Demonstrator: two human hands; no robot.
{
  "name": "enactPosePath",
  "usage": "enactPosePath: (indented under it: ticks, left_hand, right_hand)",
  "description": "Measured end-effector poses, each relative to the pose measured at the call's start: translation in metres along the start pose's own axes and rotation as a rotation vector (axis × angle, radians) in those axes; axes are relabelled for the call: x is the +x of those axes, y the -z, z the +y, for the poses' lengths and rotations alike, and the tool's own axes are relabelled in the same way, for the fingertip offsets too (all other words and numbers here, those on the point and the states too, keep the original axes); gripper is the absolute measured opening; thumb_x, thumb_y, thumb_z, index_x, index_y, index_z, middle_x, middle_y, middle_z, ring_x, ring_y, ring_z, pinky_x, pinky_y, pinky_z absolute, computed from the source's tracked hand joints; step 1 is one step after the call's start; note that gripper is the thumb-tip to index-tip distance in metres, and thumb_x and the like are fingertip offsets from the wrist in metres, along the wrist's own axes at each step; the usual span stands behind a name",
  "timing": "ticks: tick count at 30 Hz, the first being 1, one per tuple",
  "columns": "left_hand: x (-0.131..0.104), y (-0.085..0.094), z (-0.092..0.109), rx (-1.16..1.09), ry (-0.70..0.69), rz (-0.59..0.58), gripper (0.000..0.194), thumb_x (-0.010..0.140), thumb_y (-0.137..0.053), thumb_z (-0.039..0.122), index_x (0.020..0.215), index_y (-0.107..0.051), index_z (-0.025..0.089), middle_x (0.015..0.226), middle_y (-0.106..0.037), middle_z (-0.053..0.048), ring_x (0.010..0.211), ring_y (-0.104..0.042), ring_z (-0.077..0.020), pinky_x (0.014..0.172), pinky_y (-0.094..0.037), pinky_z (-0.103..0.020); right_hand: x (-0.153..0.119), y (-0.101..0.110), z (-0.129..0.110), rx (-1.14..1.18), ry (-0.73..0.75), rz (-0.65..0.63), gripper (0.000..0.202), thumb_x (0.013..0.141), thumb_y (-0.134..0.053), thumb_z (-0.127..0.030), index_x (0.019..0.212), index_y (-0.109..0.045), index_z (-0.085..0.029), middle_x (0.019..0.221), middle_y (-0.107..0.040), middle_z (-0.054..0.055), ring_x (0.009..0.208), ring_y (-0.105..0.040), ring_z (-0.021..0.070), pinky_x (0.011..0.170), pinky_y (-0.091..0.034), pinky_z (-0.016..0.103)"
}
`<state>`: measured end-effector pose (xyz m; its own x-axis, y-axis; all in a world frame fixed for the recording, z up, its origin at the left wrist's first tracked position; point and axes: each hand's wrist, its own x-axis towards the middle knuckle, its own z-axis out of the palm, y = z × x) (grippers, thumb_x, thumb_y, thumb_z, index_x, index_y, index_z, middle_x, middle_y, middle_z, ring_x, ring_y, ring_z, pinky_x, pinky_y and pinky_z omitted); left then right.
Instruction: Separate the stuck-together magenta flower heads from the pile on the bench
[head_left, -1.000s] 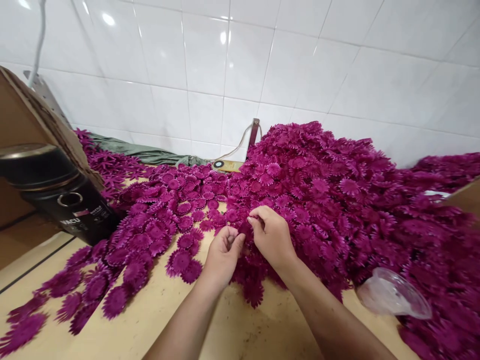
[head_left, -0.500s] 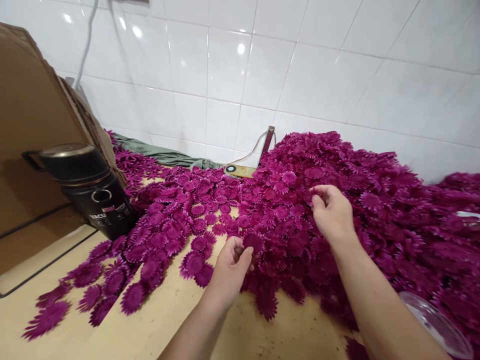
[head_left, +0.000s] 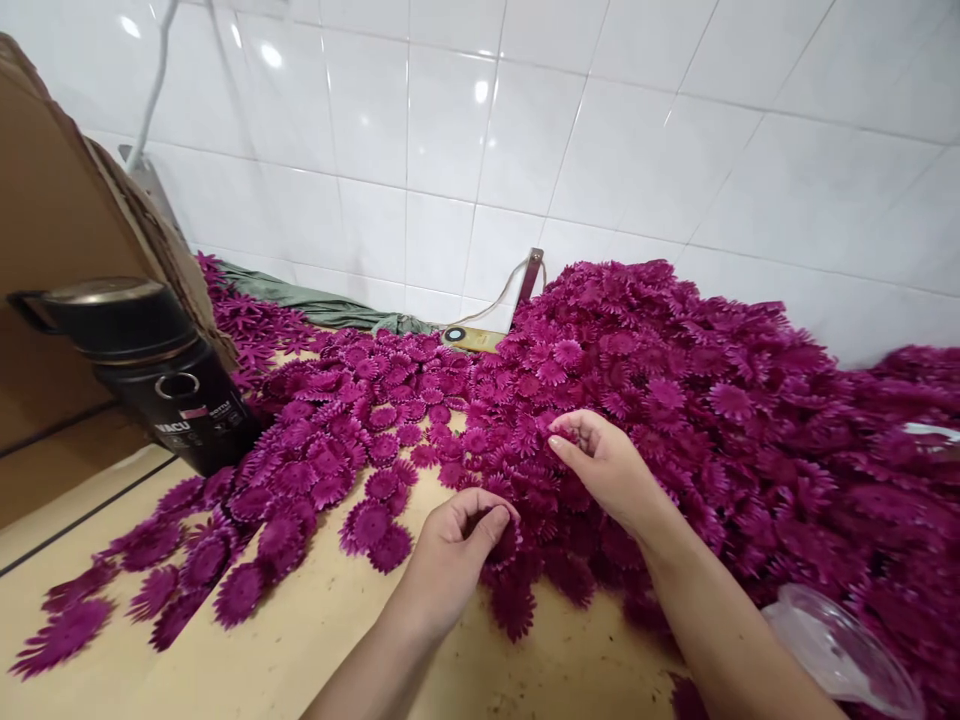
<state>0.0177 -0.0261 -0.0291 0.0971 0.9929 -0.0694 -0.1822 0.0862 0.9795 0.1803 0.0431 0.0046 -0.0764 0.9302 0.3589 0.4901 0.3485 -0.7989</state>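
At the front edge of a big heap of magenta fabric flowers (head_left: 660,340), my left hand (head_left: 461,545) pinches one round magenta flower (head_left: 508,540) between thumb and fingers. My right hand (head_left: 600,465) is to the right and slightly farther away, over the heap. Its thumb and fingers are closed on another magenta flower (head_left: 564,433), mostly covered by the fingers. The two hands are a short way apart. More flat, fringed flowers (head_left: 281,530) spread over the tabletop to the left, some overlapping in rows.
A black vacuum bottle (head_left: 161,370) stands at the left before a cardboard box (head_left: 67,230). A clear plastic container (head_left: 840,645) sits at the lower right. Green cloth (head_left: 300,297) and a yellow tool (head_left: 472,338) lie along the white tiled wall (head_left: 442,130).
My right hand has moved left and nearer, closer to my left hand. My left hand has turned a little, tilting its flower. The view has shifted slightly right.
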Motion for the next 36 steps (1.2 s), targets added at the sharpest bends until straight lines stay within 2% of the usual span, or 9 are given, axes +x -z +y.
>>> enactPosePath:
  ticks: [4,11,18,22,26,28,31,33,36]
  left_hand:
    - [0.000,-0.002,-0.001,0.049,-0.028,0.043,0.035,0.062,-0.059,0.049,0.052,-0.048,0.018,0.049,-0.037,0.006,0.049,-0.031,-0.0087,0.049,-0.028,-0.022]
    - [0.000,0.002,0.000,-0.175,0.047,0.102,0.037,0.063,-0.061,0.049,0.055,-0.045,0.017,0.046,-0.041,0.007,0.044,-0.034,-0.0063,0.045,-0.028,-0.019]
    - [0.006,-0.013,0.013,-0.048,-0.063,0.016,0.031,0.064,-0.063,0.025,0.094,-0.060,0.019,0.057,-0.051,0.006,0.054,-0.048,-0.0100,0.054,-0.039,-0.022]
    - [0.016,-0.019,0.011,0.121,-0.177,0.064,0.006,0.068,-0.056,0.017,0.071,-0.061,0.017,0.063,-0.059,0.002,0.065,-0.053,-0.0128,0.065,-0.041,-0.024]
    - [0.018,-0.010,0.006,0.245,-0.186,0.138,0.011,0.070,-0.054,0.019,0.060,-0.057,0.017,0.056,-0.055,0.003,0.058,-0.049,-0.0120,0.059,-0.040,-0.024]
    - [0.018,-0.005,0.004,0.230,-0.170,0.154,0.010,0.071,-0.053,0.019,0.062,-0.057,0.017,0.058,-0.057,0.003,0.060,-0.051,-0.0125,0.061,-0.041,-0.025]
    - [0.019,-0.002,0.001,0.180,-0.132,0.165,0.010,0.069,-0.055,0.013,0.074,-0.062,0.016,0.076,-0.065,-0.002,0.077,-0.058,-0.0152,0.076,-0.043,-0.028]
    - [0.020,-0.004,0.001,0.131,-0.100,0.147,0.024,0.065,-0.057,0.007,0.087,-0.063,0.015,0.090,-0.068,-0.004,0.088,-0.058,-0.0169,0.084,-0.041,-0.030]
    - [0.020,-0.008,0.002,0.052,-0.065,0.120,0.032,0.061,-0.060,0.006,0.092,-0.063,0.016,0.094,-0.069,-0.005,0.088,-0.060,-0.0187,0.083,-0.044,-0.033]
  right_hand:
    - [-0.005,-0.001,-0.006,0.158,-0.042,-0.123,0.021,0.059,-0.055,-0.029,0.077,-0.054,-0.019,0.074,-0.061,0.002,0.071,-0.056,0.0144,0.069,-0.045,0.030]
    - [-0.008,-0.006,-0.011,0.135,-0.202,-0.018,0.023,0.054,-0.061,-0.038,0.055,-0.047,-0.019,0.047,-0.044,-0.006,0.044,-0.036,0.0078,0.043,-0.030,0.023]
    - [-0.015,-0.016,-0.020,0.224,-0.200,-0.061,0.031,0.057,-0.062,-0.042,0.053,-0.041,-0.020,0.045,-0.035,-0.009,0.043,-0.028,0.0060,0.043,-0.025,0.022]
    - [-0.020,-0.023,-0.023,0.323,-0.220,-0.116,0.035,0.059,-0.060,-0.049,0.056,-0.042,-0.019,0.048,-0.035,-0.008,0.045,-0.030,0.0065,0.043,-0.027,0.021]
    - [-0.011,-0.011,-0.009,0.321,-0.241,-0.013,0.039,0.062,-0.055,-0.056,0.057,-0.038,-0.021,0.045,-0.032,-0.009,0.040,-0.030,0.0071,0.040,-0.027,0.022]
    - [-0.006,0.000,0.001,0.166,-0.182,0.113,0.036,0.064,-0.055,-0.055,0.060,-0.044,-0.021,0.049,-0.041,-0.006,0.045,-0.040,0.0104,0.045,-0.035,0.025]
    - [-0.006,0.010,0.005,-0.238,0.035,0.251,0.028,0.066,-0.058,-0.045,0.074,-0.059,-0.018,0.080,-0.060,0.007,0.080,-0.054,0.0223,0.074,-0.042,0.039]
    - [-0.015,0.009,-0.001,-0.391,0.159,0.227,0.026,0.071,-0.057,-0.039,0.085,-0.063,-0.018,0.100,-0.059,0.011,0.101,-0.048,0.0269,0.089,-0.034,0.045]
    - [-0.032,-0.004,-0.016,-0.330,0.211,0.017,0.026,0.078,-0.051,-0.034,0.097,-0.061,-0.018,0.103,-0.059,0.010,0.102,-0.049,0.0233,0.090,-0.036,0.042]
